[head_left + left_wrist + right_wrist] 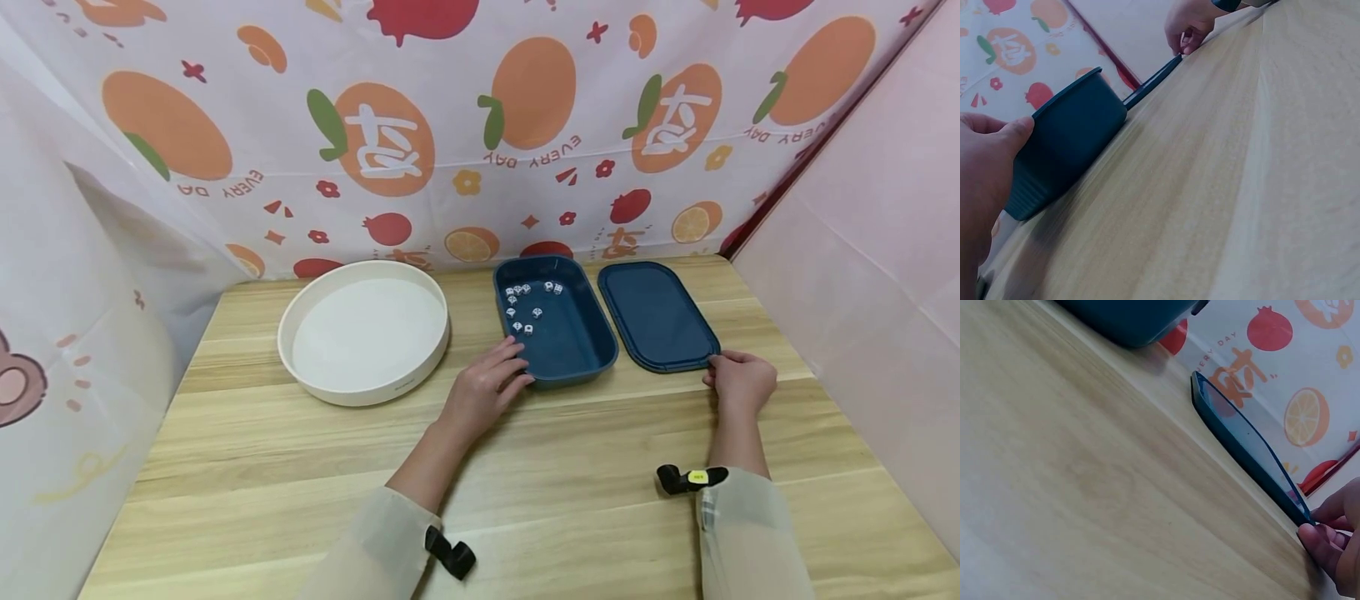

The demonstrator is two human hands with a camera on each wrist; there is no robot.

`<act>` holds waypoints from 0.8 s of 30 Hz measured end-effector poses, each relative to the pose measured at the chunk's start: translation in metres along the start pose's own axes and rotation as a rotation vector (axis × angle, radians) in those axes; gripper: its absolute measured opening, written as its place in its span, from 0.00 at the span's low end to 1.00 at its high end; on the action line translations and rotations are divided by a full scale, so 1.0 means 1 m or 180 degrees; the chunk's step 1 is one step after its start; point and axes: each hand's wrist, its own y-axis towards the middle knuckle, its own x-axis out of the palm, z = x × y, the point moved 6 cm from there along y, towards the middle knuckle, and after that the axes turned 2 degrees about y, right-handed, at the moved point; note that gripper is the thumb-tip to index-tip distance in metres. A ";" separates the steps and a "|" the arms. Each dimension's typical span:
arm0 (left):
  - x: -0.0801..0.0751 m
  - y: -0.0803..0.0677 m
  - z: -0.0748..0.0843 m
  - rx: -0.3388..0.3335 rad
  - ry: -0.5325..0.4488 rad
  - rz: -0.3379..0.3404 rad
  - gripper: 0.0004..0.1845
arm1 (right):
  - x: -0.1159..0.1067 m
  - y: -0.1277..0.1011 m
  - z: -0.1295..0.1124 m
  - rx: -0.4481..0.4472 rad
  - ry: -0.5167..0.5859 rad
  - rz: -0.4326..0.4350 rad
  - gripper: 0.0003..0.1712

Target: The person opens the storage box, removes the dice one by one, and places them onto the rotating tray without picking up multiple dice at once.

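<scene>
My left hand is at the near left corner of a dark blue, deep rectangular container. Its fingertips reach over the rim, and the left wrist view has the thumb against the rim. Several small white dice lie inside, mostly toward the left and far parts. A flat, dark blue lid lies on the table just right of the container. My right hand pinches the lid's near right corner between thumb and fingers, seen closely in the right wrist view, where the lid appears edge-on.
To the left stands a round, cream-coloured shallow tray. Everything sits on a light wooden table. A fruit-printed curtain hangs behind the far edge, and pale sheets flank the table on both sides.
</scene>
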 end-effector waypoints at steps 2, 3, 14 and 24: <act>0.000 0.000 -0.001 -0.0010 0.0002 0.0007 0.12 | 0.001 0.001 -0.001 -0.0006 -0.0006 0.0011 0.21; -0.001 0.000 -0.001 -0.0010 0.0004 0.0012 0.12 | 0.001 0.001 -0.001 -0.0008 -0.0020 0.0012 0.21; -0.001 -0.001 -0.002 -0.0090 -0.0062 0.0002 0.15 | 0.000 0.000 -0.002 -0.0017 0.0007 0.0065 0.21; -0.001 -0.002 0.001 0.0012 0.0045 0.0063 0.14 | 0.018 -0.026 -0.034 -0.0859 -0.0262 0.0198 0.19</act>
